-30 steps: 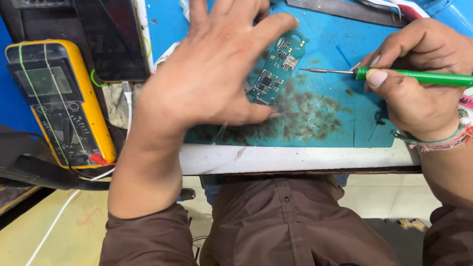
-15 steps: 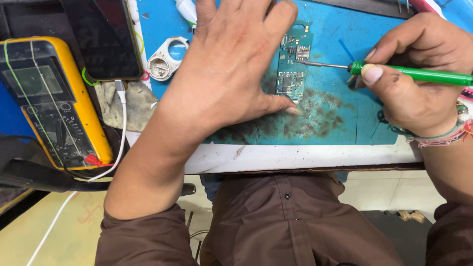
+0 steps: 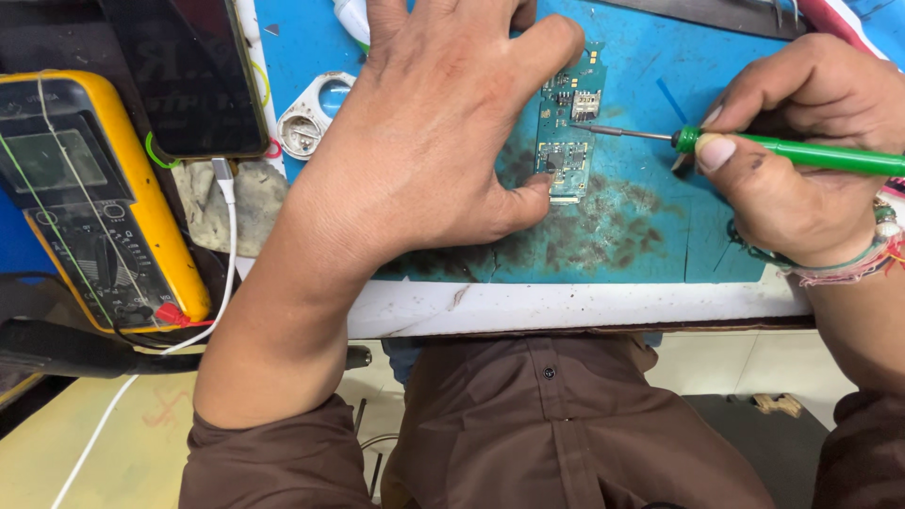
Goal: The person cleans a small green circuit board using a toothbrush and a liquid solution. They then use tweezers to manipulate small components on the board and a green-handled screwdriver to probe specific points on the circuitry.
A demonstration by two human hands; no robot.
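Pressing down flat, the left hand [image 3: 443, 141] spreads its fingers over one green circuit board [image 3: 564, 141], thumb and forefinger bracketing it on the blue mat [image 3: 650, 226] of the desk [image 3: 566, 306]. Curled tight, the right hand [image 3: 801, 170] grips one green-handled soldering iron [image 3: 801, 154], its tip touching the board. Left of the left hand lie one dark phone [image 3: 189, 75], one white cable [image 3: 226, 254] and one yellow multimeter [image 3: 90, 198].

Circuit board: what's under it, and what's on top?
The circuit board lies flat on the stained blue mat. The left hand covers its left edge, thumb at its lower end. The green screwdriver in the right hand has its tip over it.
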